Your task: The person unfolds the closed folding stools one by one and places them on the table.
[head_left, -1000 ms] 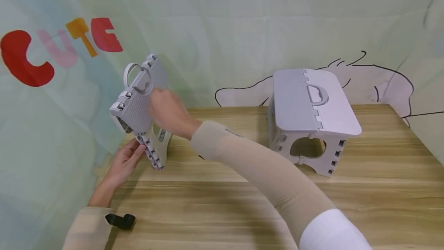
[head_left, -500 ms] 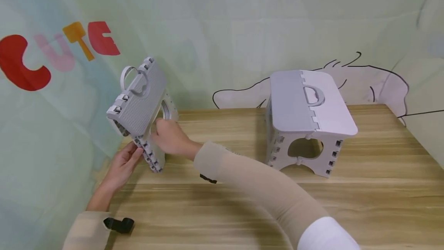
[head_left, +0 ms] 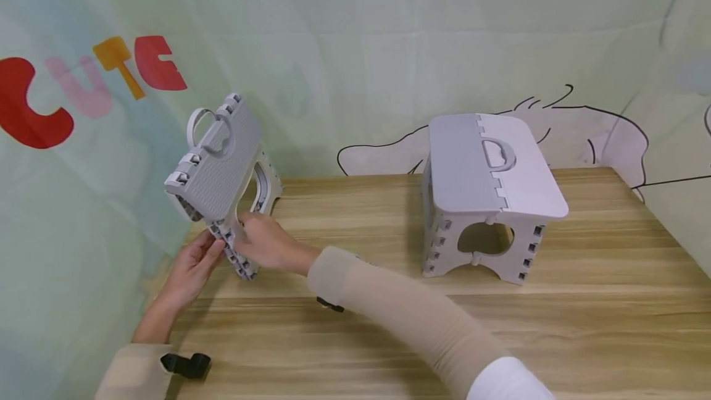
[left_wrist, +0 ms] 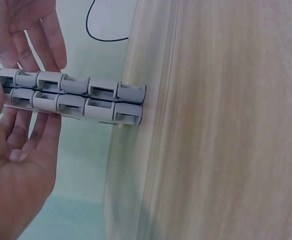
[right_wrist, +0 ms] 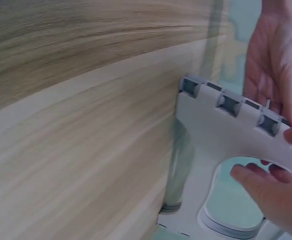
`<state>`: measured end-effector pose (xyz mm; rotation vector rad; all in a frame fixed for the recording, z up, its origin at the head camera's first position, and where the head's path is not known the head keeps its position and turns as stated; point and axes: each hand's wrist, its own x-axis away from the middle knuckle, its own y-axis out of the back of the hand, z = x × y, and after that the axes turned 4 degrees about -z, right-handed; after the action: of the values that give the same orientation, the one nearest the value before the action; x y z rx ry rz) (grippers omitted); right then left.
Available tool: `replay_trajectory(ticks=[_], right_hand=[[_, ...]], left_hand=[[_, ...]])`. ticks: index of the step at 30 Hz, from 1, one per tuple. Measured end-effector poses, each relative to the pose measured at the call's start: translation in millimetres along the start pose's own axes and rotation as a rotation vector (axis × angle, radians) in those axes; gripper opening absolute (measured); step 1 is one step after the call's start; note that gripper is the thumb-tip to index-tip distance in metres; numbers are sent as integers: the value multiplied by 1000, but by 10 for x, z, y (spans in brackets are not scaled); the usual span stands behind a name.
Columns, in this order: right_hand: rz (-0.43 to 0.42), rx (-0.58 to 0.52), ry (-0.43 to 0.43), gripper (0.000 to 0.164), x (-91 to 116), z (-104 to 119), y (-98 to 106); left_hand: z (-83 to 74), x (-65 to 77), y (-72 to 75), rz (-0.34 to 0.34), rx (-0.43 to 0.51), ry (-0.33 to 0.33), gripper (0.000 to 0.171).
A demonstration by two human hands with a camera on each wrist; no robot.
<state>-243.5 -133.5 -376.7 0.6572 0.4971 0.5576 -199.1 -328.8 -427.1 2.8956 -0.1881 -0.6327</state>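
At the left of the head view, a grey and white folding stool point(head_left: 219, 171) stands partly folded, its seat panels raised to a ridge with the handle loops on top. My left hand point(head_left: 191, 270) holds the hinged edge of its near leg panel, thumb in front and fingers behind. In the left wrist view, that thumb lies on the hinge knuckles point(left_wrist: 76, 95). My right hand point(head_left: 266, 242) grips the same leg panel beside its oval opening. In the right wrist view, the right hand point(right_wrist: 280, 200) has fingers at the opening; part of its grip is hidden.
A second folding stool point(head_left: 494, 165), fully unfolded, stands at the right on the wooden table point(head_left: 355, 332). A printed cloth point(head_left: 378, 66) hangs behind the table and along its left side.
My right hand has moved down from the stool's seat panel to its near leg panel. The left hand keeps its hold on the hinged edge. The view has shifted slightly.
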Motion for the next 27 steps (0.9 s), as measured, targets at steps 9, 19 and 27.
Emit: replay_trajectory(ticks=[9, 19, 27], right_hand=[[-49, 71, 65, 53, 25, -128, -131], [-92, 79, 32, 40, 61, -123, -215], [-113, 105, 58, 37, 71, -113, -226]], left_hand=[[-33, 4, 0, 1, -38, 25, 46], [-39, 18, 12, 18, -70, 33, 46], [-14, 27, 44, 36, -18, 36, 46]])
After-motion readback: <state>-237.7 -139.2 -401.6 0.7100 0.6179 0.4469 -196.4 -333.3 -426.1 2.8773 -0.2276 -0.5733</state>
